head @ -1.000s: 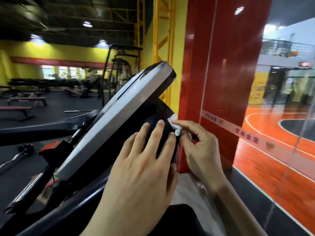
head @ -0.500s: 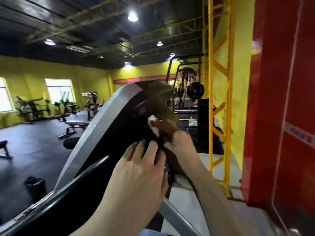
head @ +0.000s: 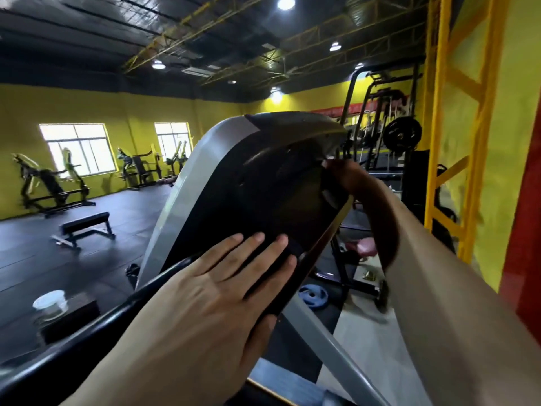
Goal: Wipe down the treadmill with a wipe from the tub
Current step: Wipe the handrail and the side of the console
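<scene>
Left hand (head: 216, 291) lying open, flat, bracing treadmill console back (head: 263, 183). Right hand (head: 348, 174) reaching behind far edge, grip hidden; wipe unseen. Risk: blind wiping missing patches, wipe slipping off.

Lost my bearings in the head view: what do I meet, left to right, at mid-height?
Flat bench → treadmill console → right hand on its far edge → yellow steel frame.
</scene>
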The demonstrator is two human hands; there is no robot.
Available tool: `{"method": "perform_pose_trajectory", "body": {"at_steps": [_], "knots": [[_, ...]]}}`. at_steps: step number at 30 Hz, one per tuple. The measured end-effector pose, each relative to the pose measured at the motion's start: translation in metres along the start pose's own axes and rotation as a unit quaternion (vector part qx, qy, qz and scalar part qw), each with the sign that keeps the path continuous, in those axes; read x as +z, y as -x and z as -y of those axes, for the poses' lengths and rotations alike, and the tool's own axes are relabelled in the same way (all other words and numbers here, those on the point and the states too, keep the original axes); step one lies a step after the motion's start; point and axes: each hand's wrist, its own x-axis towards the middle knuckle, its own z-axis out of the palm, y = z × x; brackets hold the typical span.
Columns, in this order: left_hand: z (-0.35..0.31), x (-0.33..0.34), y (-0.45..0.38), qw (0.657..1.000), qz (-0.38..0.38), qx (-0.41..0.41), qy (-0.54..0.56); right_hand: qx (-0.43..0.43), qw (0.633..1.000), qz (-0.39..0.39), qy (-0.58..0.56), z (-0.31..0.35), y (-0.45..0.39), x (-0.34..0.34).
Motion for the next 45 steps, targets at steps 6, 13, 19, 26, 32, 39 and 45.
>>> {"method": "perform_pose_trajectory", "body": {"at_steps": [6,13,19,26,32,39,45], "knots": [[-0.006,-0.006,-0.001,1.0,0.014,-0.025,0.003,-0.164,0.983,-0.057,-0.055,0.033,0.127,0.028],[-0.007,-0.012,0.0,0.999,0.031,-0.029,0.017,-0.207,0.973,-0.011,-0.103,0.056,0.204,0.034],[-0.007,-0.01,0.003,0.998,0.039,-0.039,0.019,-0.073,0.99,-0.055,-0.108,-0.03,0.04,0.023],[-0.005,-0.008,0.001,0.999,0.024,-0.033,0.028,-0.006,0.985,-0.094,-0.147,-0.023,0.049,0.009],[-0.004,-0.005,0.001,0.999,0.011,-0.03,0.017,-0.161,0.977,-0.072,-0.124,0.024,0.195,0.036],[-0.003,-0.005,0.002,0.999,-0.018,-0.025,0.024,-0.285,0.91,-0.223,-0.203,0.079,0.185,-0.012],[-0.001,-0.004,0.003,0.999,-0.036,-0.016,0.026,-0.343,0.927,-0.098,-0.114,0.113,0.137,-0.01]]}}
